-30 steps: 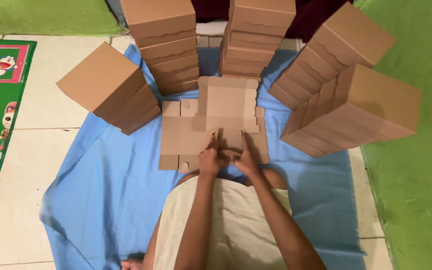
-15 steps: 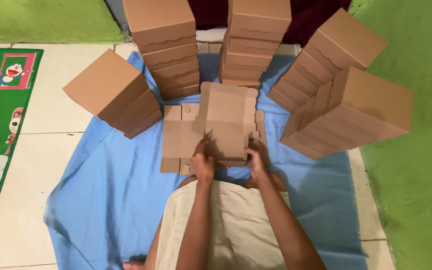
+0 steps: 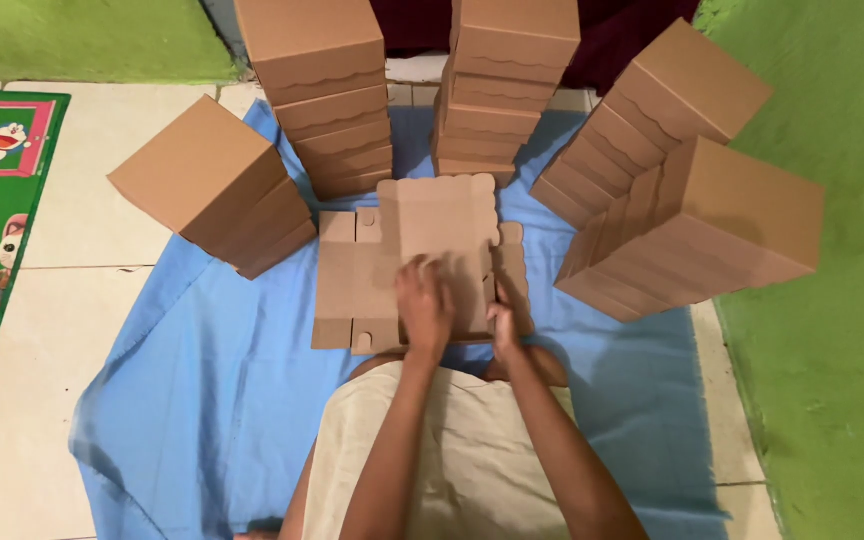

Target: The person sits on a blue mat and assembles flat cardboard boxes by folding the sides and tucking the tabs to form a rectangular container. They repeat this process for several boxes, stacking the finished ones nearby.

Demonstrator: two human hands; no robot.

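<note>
- The flat cardboard blank [image 3: 392, 270] lay unfolded on the blue cloth [image 3: 202, 400], directly ahead of the person's knees and ringed by stacks of finished boxes [image 3: 322, 90].
- Its long axis ran away from the person — from the near edge at the lap toward the scalloped flap at the far end — with side flaps spread to left and right.
- The left hand [image 3: 424, 305] rested palm-down on the middle panel of the blank, fingers curled and pressing flat; it gripped nothing that I could make out.
- The right hand [image 3: 503, 325] sat at the near right edge of the blank, fingers bent against the narrow side flap — whether it pinched the flap or only touched it, I could not tell.
- Both hands were on the near half of the blank; the left reached farther in, and the far scalloped flap lay well beyond either.
- A lone box [image 3: 214, 185] stood tilted to the left of the blank, apart from it.
</note>
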